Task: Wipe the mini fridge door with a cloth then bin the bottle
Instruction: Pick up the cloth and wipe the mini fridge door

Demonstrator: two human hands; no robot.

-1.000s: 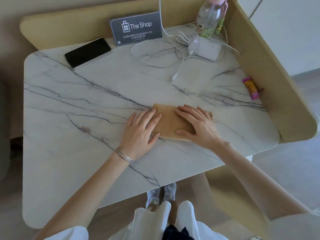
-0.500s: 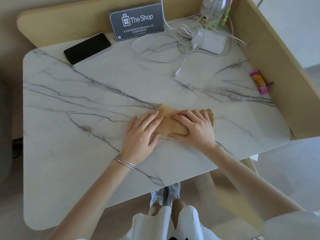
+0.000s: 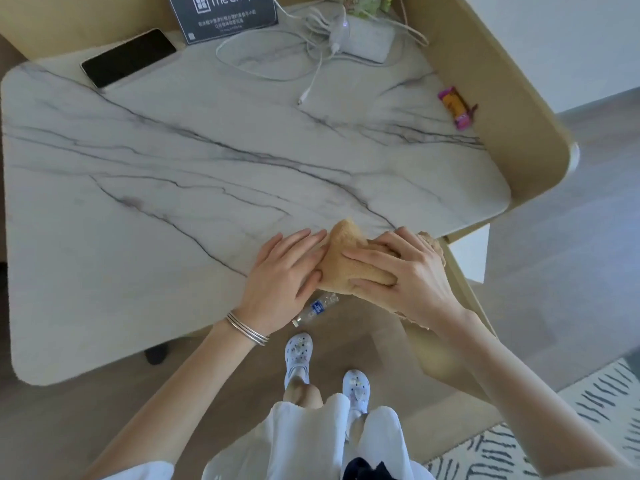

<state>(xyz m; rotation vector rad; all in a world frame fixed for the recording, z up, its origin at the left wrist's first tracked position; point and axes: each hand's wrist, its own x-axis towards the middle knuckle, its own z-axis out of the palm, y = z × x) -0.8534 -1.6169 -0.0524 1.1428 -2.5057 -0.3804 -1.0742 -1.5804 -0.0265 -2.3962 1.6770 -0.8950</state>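
A tan cloth [image 3: 349, 261] is bunched up at the near edge of the white marble table [image 3: 173, 188]. My right hand [image 3: 405, 271] is closed over it, fingers curled around the bundle. My left hand [image 3: 287, 271] lies flat beside the cloth, its fingers touching the cloth's left side. A clear plastic bottle [image 3: 317, 308] with a blue label lies on its side on the wooden floor under the table's edge, just below my left hand. No fridge is in view.
At the table's far side lie a black phone [image 3: 130, 57], a dark "The Shop" sign [image 3: 225, 15], a white charger with tangled cables [image 3: 360, 39] and a pink snack wrapper [image 3: 455, 107]. A beige curved wall [image 3: 502, 98] rims the table's right. A patterned rug [image 3: 571, 427] lies at the lower right.
My right hand has gathered the flat cloth into a bundle and drawn it toward the table's near edge. The view has tilted down, showing the bottle on the floor.
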